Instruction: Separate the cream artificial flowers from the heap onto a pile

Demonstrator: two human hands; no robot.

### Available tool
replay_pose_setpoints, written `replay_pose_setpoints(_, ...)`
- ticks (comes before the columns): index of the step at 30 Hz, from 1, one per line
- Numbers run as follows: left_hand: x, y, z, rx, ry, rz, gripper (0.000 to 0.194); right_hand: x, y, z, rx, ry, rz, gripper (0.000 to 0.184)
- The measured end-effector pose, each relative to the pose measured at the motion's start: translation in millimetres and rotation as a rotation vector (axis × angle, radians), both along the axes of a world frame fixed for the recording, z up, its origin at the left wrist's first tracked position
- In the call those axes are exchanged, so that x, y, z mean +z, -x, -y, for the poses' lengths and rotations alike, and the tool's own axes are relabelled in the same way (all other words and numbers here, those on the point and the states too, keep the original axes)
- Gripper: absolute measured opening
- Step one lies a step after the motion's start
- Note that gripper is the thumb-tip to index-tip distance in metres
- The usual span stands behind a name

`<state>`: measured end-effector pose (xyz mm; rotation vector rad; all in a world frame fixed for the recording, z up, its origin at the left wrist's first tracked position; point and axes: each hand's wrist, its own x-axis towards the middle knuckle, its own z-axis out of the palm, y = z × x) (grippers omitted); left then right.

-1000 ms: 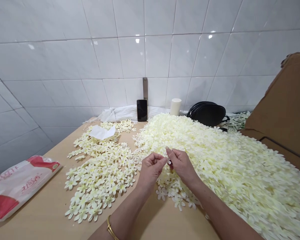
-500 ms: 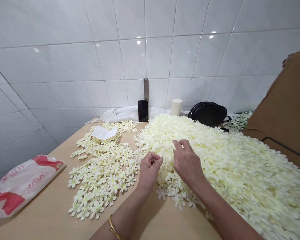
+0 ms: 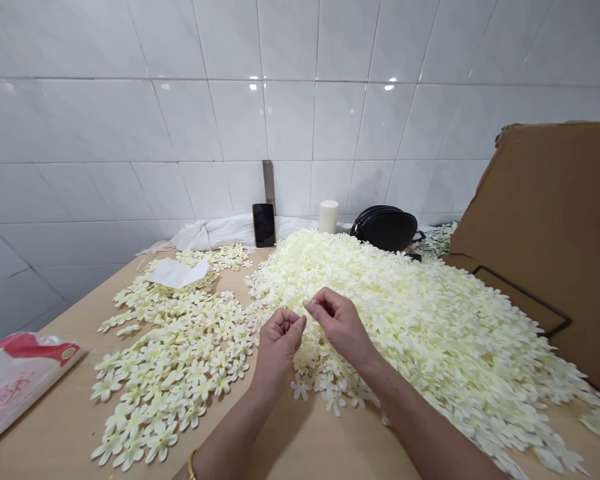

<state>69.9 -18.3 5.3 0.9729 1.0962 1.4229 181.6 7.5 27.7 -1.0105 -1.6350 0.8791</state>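
Note:
My left hand [image 3: 278, 345] is closed in a pinch above the near edge of a big heap of pale cream artificial flowers [image 3: 405, 300]. Close beside it, my right hand [image 3: 344, 331] also pinches, thumb and finger pressed together, their tips nearly meeting the left ones. Whatever sits between the fingertips is too small to make out. To the left, a flatter spread of cream artificial flowers [image 3: 180, 363] lies on the wooden table [image 3: 280, 440]. A few blossoms rest below my hands at the heap's front edge.
A white paper [image 3: 179, 273] lies on the left flowers. Along the tiled wall stand a phone [image 3: 265, 225], a white cylinder [image 3: 329, 217] and a black bag [image 3: 386, 228]. A cardboard box [image 3: 545, 253] rises at right; a red-and-white plastic package [image 3: 23, 380] lies at left.
My right hand has come down and left, its fingers closing to a pinch next to my left hand. The view has turned slightly right.

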Motion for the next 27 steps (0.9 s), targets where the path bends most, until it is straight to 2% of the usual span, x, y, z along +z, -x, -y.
replay_pose_setpoints(4, 0.3, 1, -3, -0.041, 0.081, 0.126, 0.034, -3.4, -6, -9, -0.013, 0.045, -0.102, 0.034)
replay_pose_setpoints(9, -1.8, 6, -7, -0.089, 0.151, 0.214, 0.04, -1.4, -12, -12, -0.044, 0.049, -0.083, 0.043)
replay_pose_setpoints(14, -0.2, 10, -8, -0.121, 0.243, 0.284, 0.043, 2.0, -18, -14, -0.091, 0.033, -0.072, 0.039)
replay_pose_setpoints(18, 0.6, 8, -7, -0.159, 0.255, 0.274, 0.039, 1.5, -22, -18, -0.166, -0.052, -0.023, 0.032)
replay_pose_setpoints(20, 1.5, 8, -7, -0.145, 0.281, 0.327, 0.035, -0.7, -26, -22, -0.27, -0.138, 0.09, 0.026)
replay_pose_setpoints(23, 5.1, 12, -10, -0.14, 0.379, 0.513, 0.026, -5.4, -32, -26, -0.453, -0.318, 0.422, 0.014)
replay_pose_setpoints(25, 8.6, 16, -12, -0.124, 0.442, 0.647, 0.025, -7.3, -33, -26, -0.564, -0.46, 0.638, 0.018)
replay_pose_setpoints(27, 11.4, 19, -15, -0.07, 0.474, 0.73, 0.029, -7.3, -30, -22, -0.641, -0.601, 0.744, 0.019)
